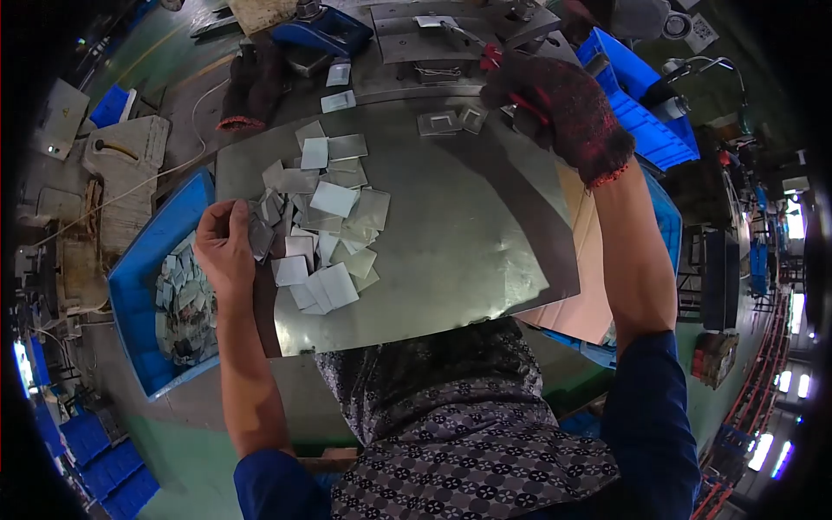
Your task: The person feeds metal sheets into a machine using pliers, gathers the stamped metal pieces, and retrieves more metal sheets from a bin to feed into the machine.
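At one o'clock, the gloved right grip (559, 113) clasps a red-handled tool (491, 57); at nine, whether the left grip (227, 251) holds anything I cannot tell. Metal squares (333, 199) lie at ten on the tabletop (451, 251).

One bare hand (227, 247), one gloved hand (568, 108), one loose glove (251, 87), one red-handled tool (490, 57) and at least two blue bins (139, 269) show; flat plates (334, 199) number roughly twenty, overlap hiding the exact count.
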The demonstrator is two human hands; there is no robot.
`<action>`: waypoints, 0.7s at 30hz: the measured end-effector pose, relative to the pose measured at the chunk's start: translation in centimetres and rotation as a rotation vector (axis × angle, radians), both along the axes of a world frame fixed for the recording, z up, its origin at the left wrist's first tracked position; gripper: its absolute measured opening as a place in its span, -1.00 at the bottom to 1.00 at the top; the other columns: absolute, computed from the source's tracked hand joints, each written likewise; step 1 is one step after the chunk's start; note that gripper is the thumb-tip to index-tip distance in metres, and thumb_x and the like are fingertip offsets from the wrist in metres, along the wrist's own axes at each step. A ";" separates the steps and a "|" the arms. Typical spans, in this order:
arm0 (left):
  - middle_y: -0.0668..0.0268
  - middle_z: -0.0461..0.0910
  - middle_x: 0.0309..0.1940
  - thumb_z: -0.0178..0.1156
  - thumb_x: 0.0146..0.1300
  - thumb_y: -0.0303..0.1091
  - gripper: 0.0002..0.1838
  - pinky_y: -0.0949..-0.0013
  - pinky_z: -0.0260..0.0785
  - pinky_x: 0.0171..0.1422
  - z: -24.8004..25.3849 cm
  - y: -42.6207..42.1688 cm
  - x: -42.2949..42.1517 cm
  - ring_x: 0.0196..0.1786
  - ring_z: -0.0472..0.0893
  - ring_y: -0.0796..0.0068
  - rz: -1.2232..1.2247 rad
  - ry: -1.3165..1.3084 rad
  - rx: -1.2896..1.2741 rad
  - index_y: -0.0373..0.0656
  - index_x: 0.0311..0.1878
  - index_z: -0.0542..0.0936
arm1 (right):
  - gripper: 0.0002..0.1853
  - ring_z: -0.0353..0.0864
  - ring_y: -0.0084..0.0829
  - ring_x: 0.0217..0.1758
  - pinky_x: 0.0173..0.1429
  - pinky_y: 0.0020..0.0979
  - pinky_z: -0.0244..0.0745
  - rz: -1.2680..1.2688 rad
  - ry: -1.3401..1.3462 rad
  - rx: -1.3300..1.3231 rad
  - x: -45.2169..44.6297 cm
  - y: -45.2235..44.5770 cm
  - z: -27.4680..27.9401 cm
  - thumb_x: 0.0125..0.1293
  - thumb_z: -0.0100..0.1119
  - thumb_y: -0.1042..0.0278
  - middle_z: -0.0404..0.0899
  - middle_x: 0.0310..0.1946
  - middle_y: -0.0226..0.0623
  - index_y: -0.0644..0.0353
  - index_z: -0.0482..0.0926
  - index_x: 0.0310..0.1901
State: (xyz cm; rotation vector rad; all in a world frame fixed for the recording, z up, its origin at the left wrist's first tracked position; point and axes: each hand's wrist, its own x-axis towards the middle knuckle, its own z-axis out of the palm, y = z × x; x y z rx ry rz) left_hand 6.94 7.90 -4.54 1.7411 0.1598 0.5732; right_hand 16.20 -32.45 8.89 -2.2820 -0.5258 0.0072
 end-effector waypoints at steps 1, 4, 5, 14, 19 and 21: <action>0.44 0.60 -0.36 0.26 0.32 -0.41 -0.88 0.62 0.32 -0.17 0.0 -0.1 0.0 -0.29 0.50 0.74 -0.001 0.002 0.007 -0.28 -0.21 0.60 | -0.81 0.64 -0.44 -0.21 -0.13 -0.42 0.56 0.024 -0.037 -0.105 0.1 0.1 0.2 0.23 0.21 0.47 0.67 -0.22 -0.31 0.21 0.59 -0.11; 0.44 0.60 -0.38 0.26 0.31 -0.41 -0.88 0.62 0.32 -0.18 0.1 -0.2 0.0 -0.30 0.50 0.75 -0.005 -0.003 -0.016 -0.28 -0.21 0.60 | -0.68 0.53 -0.57 -0.47 -0.28 -0.46 0.52 -0.082 0.420 0.639 -0.8 1.1 0.7 0.39 0.12 0.10 0.60 -0.46 -0.42 0.21 0.65 -0.30; 0.44 0.60 -0.38 0.26 0.31 -0.41 -0.88 0.62 0.32 -0.18 0.1 -0.2 0.0 -0.30 0.50 0.75 -0.002 -0.002 -0.018 -0.28 -0.21 0.60 | -0.73 0.58 -0.54 -0.38 -0.16 -0.44 0.55 -0.088 0.400 0.645 -1.2 0.7 0.8 0.39 0.13 0.18 0.62 -0.40 -0.39 0.21 0.65 -0.27; 0.21 0.64 -0.11 0.36 0.08 -0.30 -0.58 0.33 0.41 0.11 2.9 -1.6 -0.3 -0.05 0.58 0.32 -0.036 0.032 0.567 -0.19 0.03 0.60 | -0.77 0.67 -0.28 -0.09 0.04 -0.28 0.58 0.084 0.598 0.393 -7.6 0.4 -1.2 0.28 0.18 0.44 0.63 -0.15 -0.10 0.32 0.60 -0.06; 0.20 0.62 0.00 0.30 0.02 -0.34 -0.52 0.14 0.29 0.29 4.7 -3.0 1.7 0.18 0.48 0.10 -0.296 -0.014 0.825 -0.10 0.10 0.57 | -0.78 0.66 -0.25 -0.04 0.04 -0.28 0.60 0.109 0.576 0.457 -9.3 0.5 -3.8 0.25 0.22 0.54 0.59 -0.08 -0.05 0.31 0.62 -0.07; 0.19 0.63 -0.02 0.30 0.03 -0.34 -0.56 0.13 0.29 0.29 4.8 -2.8 2.0 0.17 0.49 0.11 -0.347 0.013 0.893 -0.12 0.06 0.59 | -0.78 0.66 -0.24 -0.03 0.02 -0.27 0.62 0.073 0.805 0.671 -9.1 0.8 -3.9 0.29 0.20 0.47 0.56 -0.03 -0.02 0.32 0.60 -0.05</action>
